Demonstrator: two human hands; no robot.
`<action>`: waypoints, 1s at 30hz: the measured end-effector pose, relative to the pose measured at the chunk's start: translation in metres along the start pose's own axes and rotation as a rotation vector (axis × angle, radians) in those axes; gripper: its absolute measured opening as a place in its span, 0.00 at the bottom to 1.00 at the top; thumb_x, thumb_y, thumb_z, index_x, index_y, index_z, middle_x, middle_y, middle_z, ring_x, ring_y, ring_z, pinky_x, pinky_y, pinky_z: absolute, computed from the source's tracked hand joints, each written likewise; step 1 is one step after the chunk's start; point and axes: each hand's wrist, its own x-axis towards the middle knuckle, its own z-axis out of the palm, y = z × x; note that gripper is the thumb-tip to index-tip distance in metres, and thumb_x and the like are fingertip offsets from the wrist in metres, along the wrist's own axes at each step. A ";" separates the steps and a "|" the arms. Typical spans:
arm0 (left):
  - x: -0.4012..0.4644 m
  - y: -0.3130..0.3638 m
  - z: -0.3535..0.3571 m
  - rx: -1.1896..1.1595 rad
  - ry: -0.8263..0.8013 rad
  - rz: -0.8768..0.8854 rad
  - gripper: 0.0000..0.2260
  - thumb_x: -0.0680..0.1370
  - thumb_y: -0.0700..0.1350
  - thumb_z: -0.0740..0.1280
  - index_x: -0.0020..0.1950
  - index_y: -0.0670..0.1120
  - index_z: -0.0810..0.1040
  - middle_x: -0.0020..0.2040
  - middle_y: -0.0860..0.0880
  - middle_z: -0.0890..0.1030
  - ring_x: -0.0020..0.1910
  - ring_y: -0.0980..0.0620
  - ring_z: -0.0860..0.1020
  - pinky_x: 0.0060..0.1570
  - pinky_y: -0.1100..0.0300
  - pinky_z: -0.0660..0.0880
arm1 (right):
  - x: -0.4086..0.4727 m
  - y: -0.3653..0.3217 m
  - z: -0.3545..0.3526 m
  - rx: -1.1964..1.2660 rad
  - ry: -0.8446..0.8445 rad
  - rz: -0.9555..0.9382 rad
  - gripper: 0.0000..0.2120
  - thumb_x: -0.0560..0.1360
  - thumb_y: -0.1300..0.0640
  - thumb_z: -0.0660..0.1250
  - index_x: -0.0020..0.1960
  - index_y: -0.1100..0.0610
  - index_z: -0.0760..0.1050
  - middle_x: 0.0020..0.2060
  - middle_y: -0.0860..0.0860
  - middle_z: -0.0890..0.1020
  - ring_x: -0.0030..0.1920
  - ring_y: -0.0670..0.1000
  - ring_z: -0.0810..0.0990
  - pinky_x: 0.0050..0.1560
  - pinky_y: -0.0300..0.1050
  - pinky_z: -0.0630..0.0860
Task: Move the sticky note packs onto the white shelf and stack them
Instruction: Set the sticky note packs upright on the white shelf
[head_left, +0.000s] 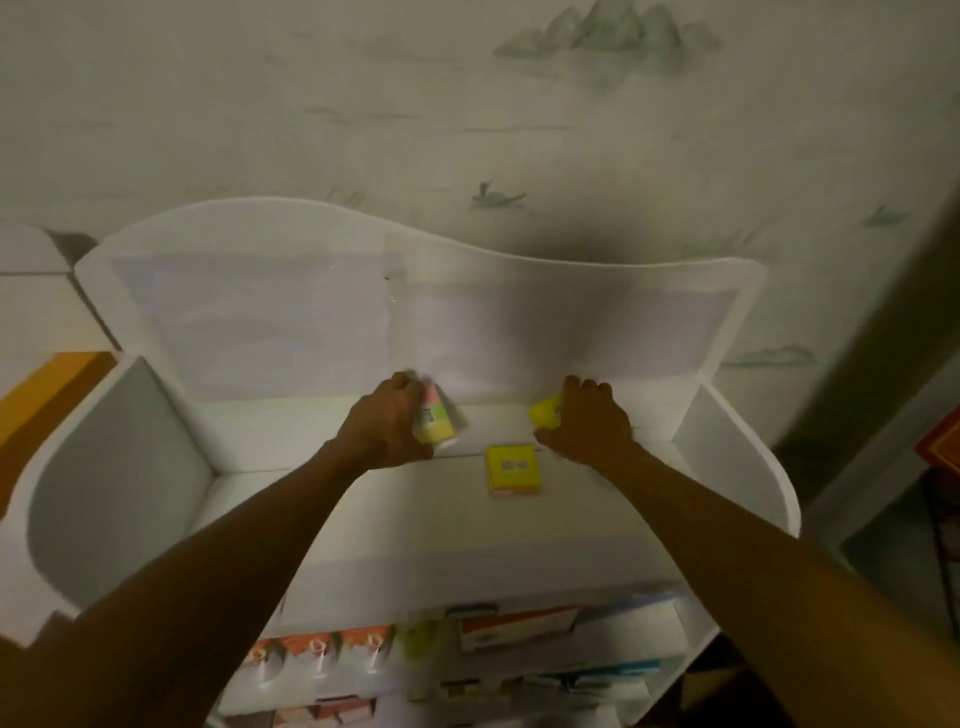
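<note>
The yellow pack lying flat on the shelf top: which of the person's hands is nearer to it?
Right. The right hand sits just beyond the yellow pack, to its right, gripping another yellow pack. The left hand is farther off to its left, holding a multicolour pack.

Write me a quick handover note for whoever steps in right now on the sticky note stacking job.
Left hand: grips a pink, green and yellow pack, tilted, at the back of the white shelf.
Right hand: holds a yellow pack, mostly hidden, near the back panel.
A third yellow pack lies flat on the shelf between the hands, untouched.
Done: all three packs are at the shelf.
Left: set both held packs down and stack all three; nothing is stacked yet.
</note>
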 end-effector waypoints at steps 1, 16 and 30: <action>-0.002 -0.001 0.004 -0.013 0.004 -0.016 0.37 0.65 0.53 0.76 0.70 0.45 0.66 0.66 0.46 0.69 0.62 0.45 0.71 0.55 0.52 0.74 | 0.005 -0.001 0.008 0.001 -0.010 0.005 0.40 0.72 0.42 0.68 0.74 0.61 0.55 0.66 0.59 0.68 0.69 0.61 0.63 0.59 0.52 0.71; -0.033 -0.034 0.057 0.005 -0.059 -0.127 0.32 0.65 0.52 0.75 0.66 0.47 0.68 0.62 0.49 0.70 0.57 0.49 0.71 0.49 0.57 0.74 | 0.037 -0.035 0.115 0.085 -0.129 0.132 0.39 0.72 0.40 0.69 0.71 0.64 0.61 0.65 0.61 0.70 0.64 0.61 0.69 0.56 0.51 0.73; -0.025 -0.050 0.064 0.014 -0.099 -0.113 0.31 0.66 0.51 0.75 0.65 0.47 0.68 0.62 0.50 0.71 0.55 0.49 0.73 0.48 0.56 0.76 | 0.041 -0.040 0.112 -0.114 -0.165 0.046 0.42 0.76 0.34 0.59 0.73 0.67 0.58 0.68 0.63 0.67 0.68 0.61 0.66 0.63 0.53 0.70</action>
